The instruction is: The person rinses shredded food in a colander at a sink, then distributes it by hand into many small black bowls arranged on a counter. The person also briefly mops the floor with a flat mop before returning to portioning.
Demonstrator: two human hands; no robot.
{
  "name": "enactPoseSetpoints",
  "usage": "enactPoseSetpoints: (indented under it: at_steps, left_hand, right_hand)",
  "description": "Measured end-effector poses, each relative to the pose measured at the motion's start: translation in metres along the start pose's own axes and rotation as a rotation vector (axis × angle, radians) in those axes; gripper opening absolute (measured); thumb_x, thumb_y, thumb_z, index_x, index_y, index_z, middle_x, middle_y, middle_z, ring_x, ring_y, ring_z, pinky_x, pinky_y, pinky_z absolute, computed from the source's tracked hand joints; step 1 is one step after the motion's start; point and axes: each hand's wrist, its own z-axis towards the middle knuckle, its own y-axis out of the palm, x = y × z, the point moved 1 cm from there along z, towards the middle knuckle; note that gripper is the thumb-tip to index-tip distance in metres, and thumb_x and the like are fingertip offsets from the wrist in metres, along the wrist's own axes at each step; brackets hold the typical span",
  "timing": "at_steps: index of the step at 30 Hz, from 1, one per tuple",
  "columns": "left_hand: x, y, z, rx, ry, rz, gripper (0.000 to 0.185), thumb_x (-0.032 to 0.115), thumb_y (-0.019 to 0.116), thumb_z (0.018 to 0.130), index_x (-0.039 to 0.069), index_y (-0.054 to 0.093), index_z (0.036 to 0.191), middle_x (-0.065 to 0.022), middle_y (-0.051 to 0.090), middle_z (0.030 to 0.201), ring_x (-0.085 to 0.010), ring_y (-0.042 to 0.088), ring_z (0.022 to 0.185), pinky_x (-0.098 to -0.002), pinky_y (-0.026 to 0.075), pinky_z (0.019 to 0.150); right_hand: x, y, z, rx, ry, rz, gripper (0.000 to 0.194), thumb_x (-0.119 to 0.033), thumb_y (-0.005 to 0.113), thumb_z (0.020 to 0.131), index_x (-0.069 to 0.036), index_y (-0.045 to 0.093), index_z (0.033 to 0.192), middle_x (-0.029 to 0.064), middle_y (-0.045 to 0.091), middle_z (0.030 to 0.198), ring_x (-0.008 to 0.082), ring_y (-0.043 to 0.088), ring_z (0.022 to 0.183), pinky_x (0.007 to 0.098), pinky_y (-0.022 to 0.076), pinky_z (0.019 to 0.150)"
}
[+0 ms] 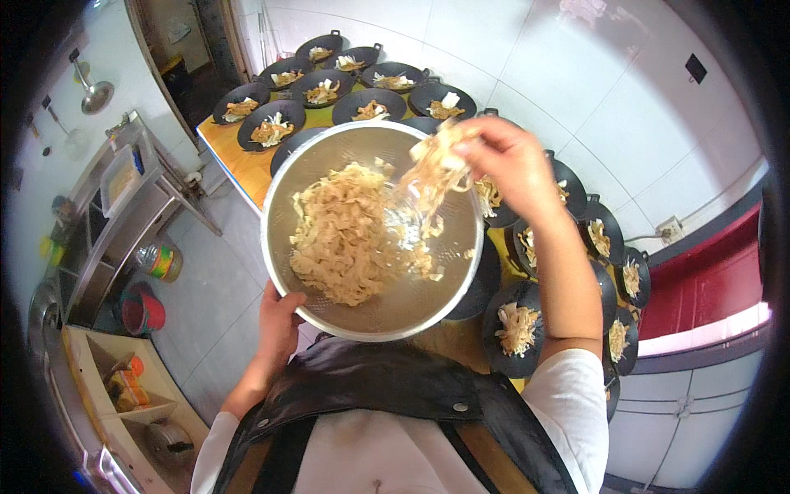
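Observation:
My left hand (281, 318) grips the lower left rim of a large metal colander (453, 290), its thumb over the edge. Inside the colander lies a heap of pale brown shredded food strips (345, 238), perhaps tofu skin or noodles. My right hand (503, 157) pinches a loose clump of the same strips (435, 163) above the colander's upper right side. A few strips hang down from that clump towards scattered bits on the colander floor. Beyond the colander, small black two-handled woks (271, 126) stand close together, many holding brown and white strips. The colander hides some of them.
The woks stand on a yellow wooden table (225, 151) against a white tiled wall (469, 37). To the left are a steel sink counter (154, 216), an oil jug (159, 262) and a red bucket (143, 310) on grey floor tiles. A shelf unit (145, 410) stands at lower left.

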Motion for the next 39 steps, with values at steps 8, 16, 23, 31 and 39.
enactPoseSetpoints:
  at_steps: [8,16,23,31,39]
  left_hand:
    - [0.006,-0.027,0.019,0.092,0.105,-0.002,0.033,0.000,0.049,0.077,0.004,0.047,0.110,-0.0070,0.059,0.092,-0.0158,0.060,0.070,-0.0264,0.052,0.054]
    - [0.010,-0.026,0.019,0.211,0.157,-0.002,0.031,0.005,0.050,0.079,0.005,0.047,0.109,-0.0037,0.059,0.089,-0.0086,0.054,0.061,-0.0196,0.039,0.043]
    - [0.009,-0.027,0.022,0.136,0.173,-0.007,0.033,0.006,0.050,0.079,0.006,0.046,0.112,-0.0044,0.058,0.092,-0.0099,0.055,0.064,-0.0214,0.038,0.043]
    - [0.018,-0.021,0.014,0.173,0.160,0.021,0.034,0.005,0.050,0.079,0.006,0.046,0.113,-0.0047,0.059,0.093,-0.0113,0.057,0.065,-0.0213,0.042,0.042]
    - [0.011,-0.016,0.015,0.034,0.160,0.016,0.037,0.004,0.050,0.078,0.004,0.044,0.114,-0.0058,0.059,0.094,-0.0133,0.059,0.068,-0.0223,0.047,0.046]
  right_hand:
    - [0.007,-0.067,-0.036,0.149,-0.098,0.228,0.022,-0.012,0.065,0.080,-0.001,0.060,0.098,0.0021,0.062,0.081,0.0066,0.052,0.062,0.0199,0.0449,0.057]
    - [0.152,0.010,-0.111,-0.250,0.302,-0.301,0.017,-0.021,0.066,0.080,-0.007,0.061,0.087,0.0032,0.056,0.067,0.0093,0.051,0.063,0.0263,0.0430,0.060]
    - [0.144,-0.011,-0.107,-0.165,0.388,0.155,0.010,-0.010,0.058,0.086,-0.006,0.065,0.092,-0.0021,0.060,0.074,0.0051,0.051,0.064,0.0208,0.0426,0.059]
    - [0.118,-0.095,-0.029,0.234,0.142,0.240,0.014,-0.010,0.058,0.084,-0.002,0.061,0.096,0.0014,0.060,0.075,0.0078,0.054,0.066,0.0214,0.0445,0.060]
    - [0.168,-0.066,0.017,0.191,0.236,-0.947,0.029,-0.020,0.061,0.079,-0.012,0.062,0.107,0.0119,0.062,0.103,0.0289,0.061,0.091,0.0391,0.0475,0.080]
